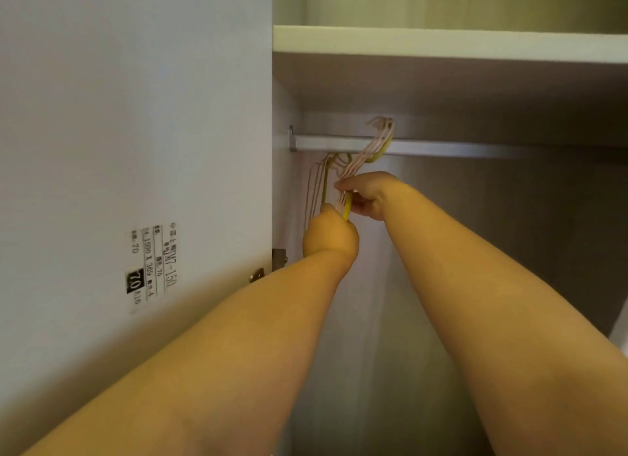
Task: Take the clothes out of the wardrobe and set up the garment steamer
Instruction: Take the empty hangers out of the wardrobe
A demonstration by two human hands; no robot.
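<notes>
Several thin pink hangers (pixel 356 160) and one yellow hanger (pixel 382 149) hook over the metal rail (pixel 441 147) inside the open wardrobe, bunched near its left end. My right hand (pixel 368 194) is closed around the hangers' necks just below the rail. Below and to the left, my left hand (pixel 329 234) grips the lower part of the yellow hanger. No clothes show on the hangers, and no garment steamer is in view.
The open wardrobe door (pixel 136 149), with a printed label (pixel 153 263), fills the left side. A white shelf (pixel 441 44) runs above the rail. A hinge (pixel 278 256) sits at the door's edge. The wardrobe's back panel (pixel 509 217) is dim.
</notes>
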